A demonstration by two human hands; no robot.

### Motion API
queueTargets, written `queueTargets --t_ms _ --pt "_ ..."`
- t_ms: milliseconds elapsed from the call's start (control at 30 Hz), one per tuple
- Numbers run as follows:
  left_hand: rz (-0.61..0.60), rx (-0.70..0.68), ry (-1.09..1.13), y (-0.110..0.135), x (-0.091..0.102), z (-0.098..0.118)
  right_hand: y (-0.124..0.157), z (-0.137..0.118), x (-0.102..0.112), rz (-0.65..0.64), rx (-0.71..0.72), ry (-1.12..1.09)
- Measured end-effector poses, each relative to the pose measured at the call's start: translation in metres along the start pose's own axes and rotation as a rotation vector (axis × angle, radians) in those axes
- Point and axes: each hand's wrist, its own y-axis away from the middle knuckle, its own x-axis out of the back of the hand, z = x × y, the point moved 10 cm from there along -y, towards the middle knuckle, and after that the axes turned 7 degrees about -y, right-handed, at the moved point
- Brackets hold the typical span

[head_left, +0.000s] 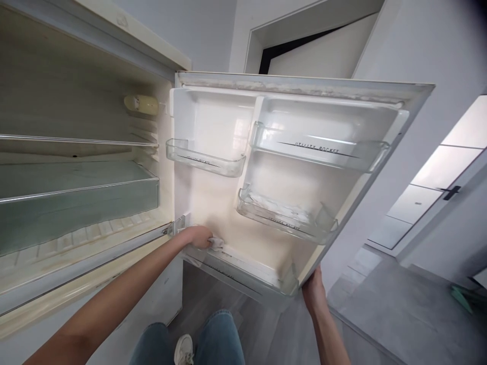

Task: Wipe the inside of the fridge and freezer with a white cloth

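An open fridge door [213, 203] faces me, its inner side fitted with clear plastic shelves marked "utility pocket" [319, 147]. My left hand [198, 236] is closed on a small white cloth [217, 244], pressed against the door's inner wall just above the bottom door shelf [243, 276]. My right hand [312, 291] grips the lower outer corner of the door from below, fingers wrapped round the edge.
The fridge's inside [76, 152] lies to the left with glass shelves and a greenish drawer [76, 208]. My legs in jeans and a white shoe [183, 350] stand on grey floor. A doorway [304, 50] is behind the door, and white cabinets [437, 182] stand at right.
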Motion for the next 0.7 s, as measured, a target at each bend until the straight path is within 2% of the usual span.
queueTargets --t_ms 100,333,467,600,700 --pt "0.033 -0.067 -0.018 -0.003 0.01 0.037 0.002 0.001 0.0 0.024 -0.03 -0.025" --pt "0.067 -0.232 -0.049 -0.01 0.027 0.135 0.005 0.0 -0.006 -0.036 -0.016 -0.01" --pt "0.064 -0.298 -0.03 -0.016 0.031 0.18 0.002 0.003 -0.002 -0.037 -0.027 -0.016" --pt "0.081 -0.335 0.033 -0.023 0.035 0.209 0.0 0.008 0.0 -0.021 -0.056 -0.015" --pt "0.126 -0.323 0.13 -0.029 0.039 0.204 0.001 0.008 0.0 -0.01 -0.07 -0.028"
